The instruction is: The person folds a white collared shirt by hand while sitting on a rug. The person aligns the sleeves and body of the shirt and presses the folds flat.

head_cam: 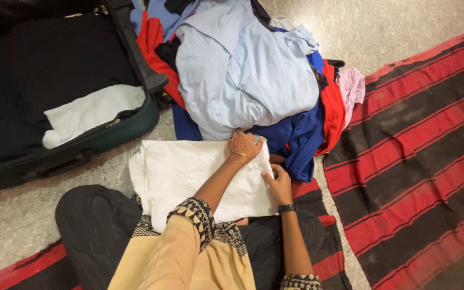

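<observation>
- A folded white cotton garment (189,180) lies flat in front of my crossed legs, partly on the pale speckled stone floor (12,225) and partly over my lap.
- It is plain white, roughly rectangular, with soft creases across it and layered edges showing along its left side; one or two tiny buttons show near its middle.
- My left hand (244,145), with a thin gold bangle at the wrist, presses palm-down on the garment's far right corner, fingers spread and flat, gripping nothing.
- My right hand (278,185), a dark watch at its wrist, rests on the garment's right edge; its fingers are curled at the cloth, but I cannot tell whether they pinch it.
- The two hands are near each other but apart.
- Just beyond the garment rises a heap of loose clothes (253,70): a large pale blue shirt on top, with royal blue, red, black and pink pieces beneath it.
- To my left sits an open dark green suitcase (108,137) with a black lining, holding another folded white piece (89,113).
- On my right lies a red and black striped woven mat (420,161); a strip of it runs under my legs too.
</observation>
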